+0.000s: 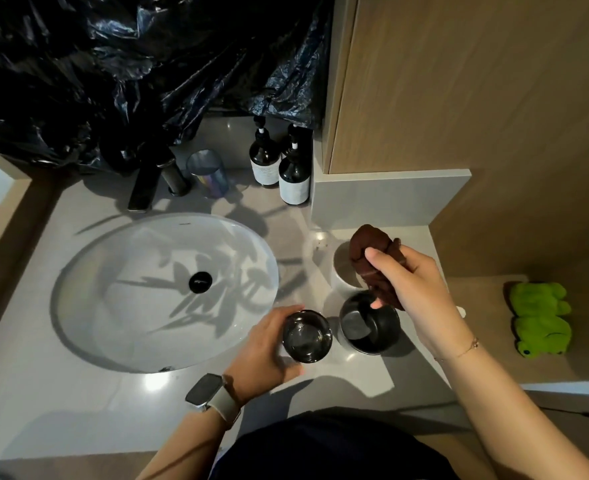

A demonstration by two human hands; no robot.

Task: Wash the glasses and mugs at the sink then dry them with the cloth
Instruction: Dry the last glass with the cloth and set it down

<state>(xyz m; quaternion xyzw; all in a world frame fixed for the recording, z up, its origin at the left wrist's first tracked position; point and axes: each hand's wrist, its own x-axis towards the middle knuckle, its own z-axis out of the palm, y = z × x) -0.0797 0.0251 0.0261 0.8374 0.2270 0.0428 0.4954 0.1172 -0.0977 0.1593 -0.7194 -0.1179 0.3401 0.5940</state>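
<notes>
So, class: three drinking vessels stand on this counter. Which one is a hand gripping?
The dark glass nearest the sink; the left hand grips it. The mug and far tumbler stand ungripped.

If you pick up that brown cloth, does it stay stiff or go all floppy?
Probably floppy: the brown cloth is bunched and wrinkled where the right hand grips it, and its lower end dangles toward the dark mug. It likely feels light, since a few fingers hold it up.
</notes>
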